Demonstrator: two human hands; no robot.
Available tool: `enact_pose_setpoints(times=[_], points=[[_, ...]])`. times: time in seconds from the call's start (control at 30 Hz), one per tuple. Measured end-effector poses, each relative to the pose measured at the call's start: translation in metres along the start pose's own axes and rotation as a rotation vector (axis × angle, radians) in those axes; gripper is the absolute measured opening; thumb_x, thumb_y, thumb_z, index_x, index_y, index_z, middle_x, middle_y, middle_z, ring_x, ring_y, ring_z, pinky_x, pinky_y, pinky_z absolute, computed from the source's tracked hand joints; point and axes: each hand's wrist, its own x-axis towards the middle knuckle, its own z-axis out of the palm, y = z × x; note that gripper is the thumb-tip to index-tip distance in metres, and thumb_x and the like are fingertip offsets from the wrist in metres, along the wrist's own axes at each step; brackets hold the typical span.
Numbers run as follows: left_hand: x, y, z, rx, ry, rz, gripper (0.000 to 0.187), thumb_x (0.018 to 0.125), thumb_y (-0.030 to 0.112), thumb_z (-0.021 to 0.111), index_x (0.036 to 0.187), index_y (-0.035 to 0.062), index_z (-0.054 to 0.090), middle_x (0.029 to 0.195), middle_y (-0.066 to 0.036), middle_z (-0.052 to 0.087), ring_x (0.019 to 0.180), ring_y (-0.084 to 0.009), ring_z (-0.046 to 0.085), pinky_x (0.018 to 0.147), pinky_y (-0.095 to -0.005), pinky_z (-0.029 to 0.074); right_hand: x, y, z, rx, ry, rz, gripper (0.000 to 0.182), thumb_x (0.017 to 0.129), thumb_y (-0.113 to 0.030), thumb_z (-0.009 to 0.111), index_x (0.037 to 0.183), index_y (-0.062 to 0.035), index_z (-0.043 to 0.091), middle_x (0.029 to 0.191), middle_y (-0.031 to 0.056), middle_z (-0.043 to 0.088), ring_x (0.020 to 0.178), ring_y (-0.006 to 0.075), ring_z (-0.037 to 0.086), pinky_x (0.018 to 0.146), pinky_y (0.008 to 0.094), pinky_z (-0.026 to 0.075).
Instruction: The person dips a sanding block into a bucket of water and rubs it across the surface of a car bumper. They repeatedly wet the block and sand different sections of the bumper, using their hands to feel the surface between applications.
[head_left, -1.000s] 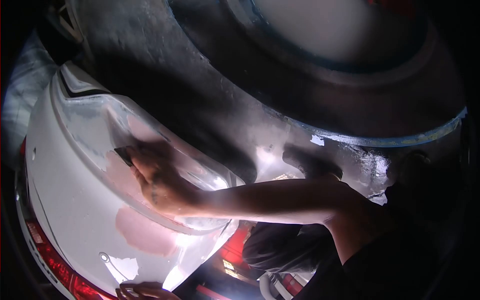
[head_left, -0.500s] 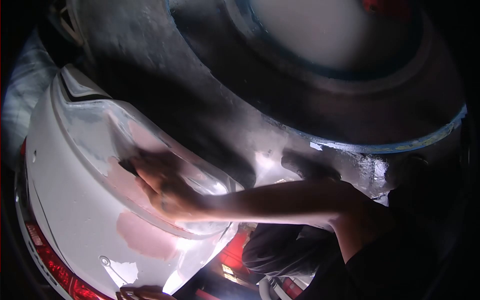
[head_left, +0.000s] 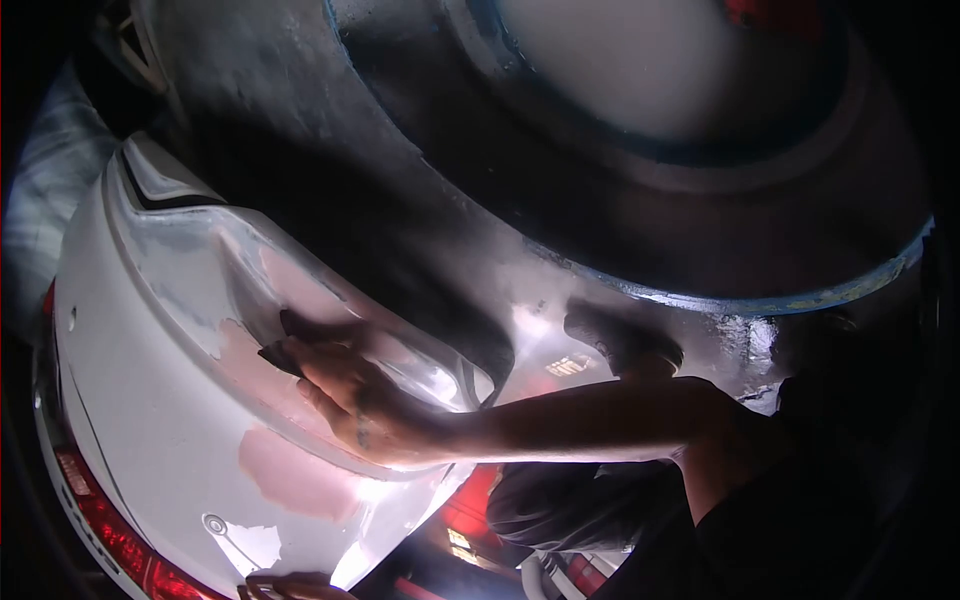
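Observation:
My right hand [head_left: 365, 395] reaches in from the right and lies on a white car bumper [head_left: 150, 340]. Its fingers press a dark, thin piece of what looks like sandpaper [head_left: 277, 356] against the bumper's upper ledge. Pinkish, sanded-looking patches show around the fingers, and a separate pink patch [head_left: 295, 475] lies below the hand. At the bottom edge my left hand [head_left: 295, 587] rests on the bumper's lower part, fingers laid out; most of it is cut off by the frame.
A red tail light [head_left: 110, 525] runs along the lower left. A large round dark form with a blue-edged rim [head_left: 720, 298] fills the upper right. A dark shoe [head_left: 620, 335] and a dark-clothed knee [head_left: 550, 500] are near my right arm.
My right hand has slid a little to the right and down over the bumper with the dark sandpaper-like piece. My left hand has stayed at the bottom edge.

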Motion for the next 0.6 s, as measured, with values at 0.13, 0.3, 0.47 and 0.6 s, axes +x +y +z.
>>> enact_pose_setpoints(times=[0.13, 0.3, 0.47, 0.6], points=[[0.003, 0.007, -0.008, -0.011, -0.132, -0.217, 0.041, 0.109, 0.038, 0.043, 0.103, 0.0041, 0.065, 0.102, -0.013, 0.067, 0.092, -0.0261, 0.065, 0.089, -0.0473, 0.051, 0.025, 0.004, 0.01, -0.076, -0.1, 0.084, 0.034, 0.1, -0.006, 0.061, 0.131, 0.005, 0.056, 0.118, 0.0204, 0.064, 0.118, 0.034, 0.06, 0.102, 0.044, 0.048], [0.048, 0.019, -0.014, 0.335, -0.758, -0.838, 0.039, 0.109, 0.041, 0.046, 0.108, 0.0051, 0.063, 0.103, -0.012, 0.068, 0.086, -0.0239, 0.065, 0.077, -0.035, 0.054, -0.001, 0.002, 0.0, -0.087, 0.018, -0.073, 0.035, 0.097, -0.006, 0.062, 0.13, 0.0061, 0.056, 0.112, 0.0224, 0.062, 0.103, 0.0371, 0.059, 0.09, 0.0443, 0.051], [-0.007, -0.003, -0.008, -0.326, -0.174, -0.363, 0.036, 0.11, 0.039, 0.045, 0.109, 0.0065, 0.063, 0.106, -0.011, 0.067, 0.087, -0.024, 0.065, 0.081, -0.0393, 0.053, 0.019, 0.001, -0.001, -0.042, -0.249, 0.176, 0.043, 0.1, -0.008, 0.062, 0.139, 0.0054, 0.052, 0.132, 0.023, 0.061, 0.121, 0.0351, 0.058, 0.104, 0.0416, 0.05], [0.002, 0.003, -0.003, 0.059, -0.054, -0.095, 0.039, 0.11, 0.039, 0.042, 0.108, 0.0061, 0.063, 0.106, -0.011, 0.067, 0.087, -0.0244, 0.065, 0.082, -0.0415, 0.054, -0.004, 0.009, 0.004, -0.096, -0.045, -0.022, 0.044, 0.098, -0.008, 0.063, 0.139, 0.0063, 0.052, 0.125, 0.0224, 0.063, 0.116, 0.0364, 0.059, 0.1, 0.0426, 0.049]])
